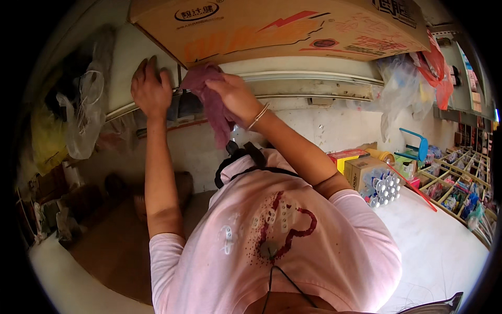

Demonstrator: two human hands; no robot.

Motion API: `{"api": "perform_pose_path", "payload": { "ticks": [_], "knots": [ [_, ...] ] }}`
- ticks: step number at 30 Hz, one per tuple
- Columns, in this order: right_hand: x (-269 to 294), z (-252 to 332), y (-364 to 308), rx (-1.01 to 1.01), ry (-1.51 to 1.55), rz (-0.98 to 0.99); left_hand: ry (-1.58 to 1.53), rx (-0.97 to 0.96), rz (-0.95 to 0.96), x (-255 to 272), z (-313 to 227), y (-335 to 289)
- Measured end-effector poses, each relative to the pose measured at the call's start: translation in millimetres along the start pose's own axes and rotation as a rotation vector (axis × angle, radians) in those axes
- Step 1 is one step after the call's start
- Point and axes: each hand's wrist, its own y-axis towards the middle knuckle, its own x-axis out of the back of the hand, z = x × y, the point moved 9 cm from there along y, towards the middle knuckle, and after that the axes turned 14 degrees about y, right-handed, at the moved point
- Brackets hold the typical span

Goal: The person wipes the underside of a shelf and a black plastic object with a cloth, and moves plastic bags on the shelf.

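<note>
My right hand (235, 97) is closed around a crumpled purple cloth (212, 102), which hangs down toward my chest. The upper end of the cloth reaches the lower corner of a large cardboard box (282, 31). To its left, my left hand (151, 88) lies with fingers apart on a pale flat surface (120, 68) beside the box, holding nothing. A light bracelet circles my right wrist.
A metal-edged ledge (314, 78) runs below the box. Clear plastic bags (86, 110) hang at the left; a red bag (439, 73) hangs at the right. Lower right are a pack of bottles (381, 188), a small carton (361, 170) and a divided rack (455, 183) of goods.
</note>
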Motion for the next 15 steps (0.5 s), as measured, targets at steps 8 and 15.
{"api": "perform_pose_path", "payload": {
  "ticks": [8, 15],
  "knots": [
    [-38.4, -10.0, 1.0, 0.001, -0.204, 0.278, 0.09, -0.025, 0.042, 0.3, -5.3, 0.9],
    [-3.3, -14.8, -26.2, -0.146, -0.375, 0.218, -0.03, -0.083, 0.208, -12.8, 5.0, -1.0]
  ]
}}
